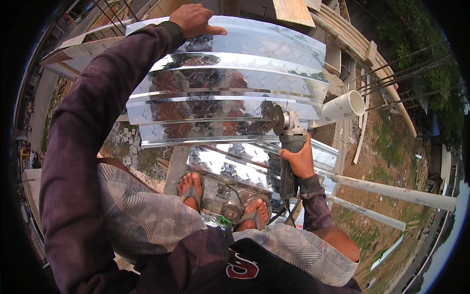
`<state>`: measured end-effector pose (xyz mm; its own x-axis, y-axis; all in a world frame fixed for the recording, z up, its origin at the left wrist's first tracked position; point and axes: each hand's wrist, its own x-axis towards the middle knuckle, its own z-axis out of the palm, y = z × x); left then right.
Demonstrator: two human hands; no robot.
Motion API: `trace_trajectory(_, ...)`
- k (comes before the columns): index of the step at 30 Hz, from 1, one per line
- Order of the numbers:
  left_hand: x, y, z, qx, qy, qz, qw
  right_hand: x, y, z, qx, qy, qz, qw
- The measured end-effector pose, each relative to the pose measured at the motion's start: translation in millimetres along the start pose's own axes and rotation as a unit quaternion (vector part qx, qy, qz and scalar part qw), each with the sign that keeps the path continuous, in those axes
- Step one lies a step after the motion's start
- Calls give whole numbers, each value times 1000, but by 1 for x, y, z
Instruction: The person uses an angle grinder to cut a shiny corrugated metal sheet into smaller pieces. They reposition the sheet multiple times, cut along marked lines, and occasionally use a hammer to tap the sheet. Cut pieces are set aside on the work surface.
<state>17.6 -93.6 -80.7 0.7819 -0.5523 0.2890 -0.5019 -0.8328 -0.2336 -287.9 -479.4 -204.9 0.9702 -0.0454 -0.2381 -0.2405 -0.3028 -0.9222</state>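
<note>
A shiny ribbed metal sheet [274, 46] lies across in front of me, its surface marked with rows of small dents. My left hand [193, 22] is closed over its far edge at the left, thumb resting on the top face. In my right hand [301, 157] is an angle grinder [292, 142], gripped round its body. The grinder's disc [278, 120] stands upright at the near right part of the sheet; whether it touches the metal I cannot tell. More ribbed metal sheets [230, 161] lie beneath, near my sandalled feet.
A wide white pipe [340, 109] juts out at the right, with thinner pale pipes [391, 191] below it. Wooden boards [293, 12] and long poles [362, 46] lie at the far side. Thin rods [406, 63] stick out at right. A round metal object [231, 210] sits between my feet.
</note>
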Motion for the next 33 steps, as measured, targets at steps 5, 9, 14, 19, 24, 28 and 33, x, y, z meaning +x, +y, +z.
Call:
trace_trajectory(5, -1, 2, -5, 0, 4, 7, 1000, 2, 3, -1, -10, 5, -15, 1000)
trace_trajectory(9, 0, 3, -9, 5, 5, 12, 1000, 4, 4, -1, -11, -4, 1, 1000)
trace_trajectory(14, -1, 3, -6, -3, 8, 7, 1000, 4, 4, -2, -22, -5, 3, 1000)
trace_trajectory(19, -1, 4, -7, 4, 7, 10, 1000, 6, 6, -1, -1, -10, 14, 1000)
trace_trajectory(24, 0, 4, -9, 1, -22, 6, 1000, 1, 2, -3, 25, 1, -12, 1000)
trace_trajectory(28, -2, 4, -7, -23, 24, 13, 999, -16, -3, -13, 104, 18, 24, 994)
trace_trajectory(33, -1, 2, -5, -21, -17, -4, 1000, -28, 4, -13, 174, 71, 32, 982)
